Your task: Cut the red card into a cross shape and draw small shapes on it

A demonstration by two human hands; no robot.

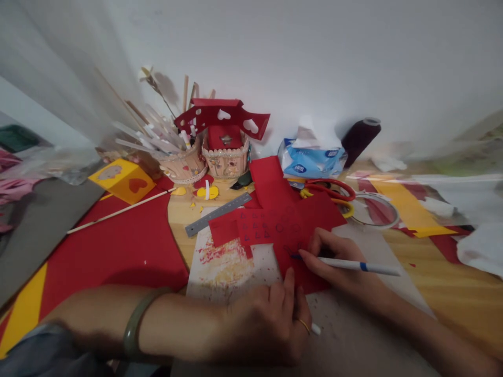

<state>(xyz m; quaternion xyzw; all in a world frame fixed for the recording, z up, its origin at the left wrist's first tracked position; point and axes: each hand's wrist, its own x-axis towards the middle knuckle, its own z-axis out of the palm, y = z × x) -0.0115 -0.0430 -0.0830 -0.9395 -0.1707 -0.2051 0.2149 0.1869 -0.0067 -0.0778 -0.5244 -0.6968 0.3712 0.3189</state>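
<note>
My right hand point(346, 256) pinches a white marker point(377, 268) with a blue band, its blue tip touching the lower arm of a cross-shaped sheet of red paper point(310, 275). Rows of small drawn outlines, some rounded and some angular, mark the middle of the paper. My left hand point(271, 319), with a ring and a green bangle, is closed beside the paper's lower edge, its fingertips near or on it. A small white rod end point(315, 329) pokes out under its fingers; the rest is hidden. Beneath lies a grey, paint-smudged board point(220, 285).
A grey ruler point(218, 213) lies left of the paper. Red-handled scissors point(330, 187) and a hoop-like ring point(377, 210) are at right. Behind stand a tissue pack point(312, 157), a dark thread cone point(361, 140) and baskets point(226, 163). A yellow box point(121, 180) sits left.
</note>
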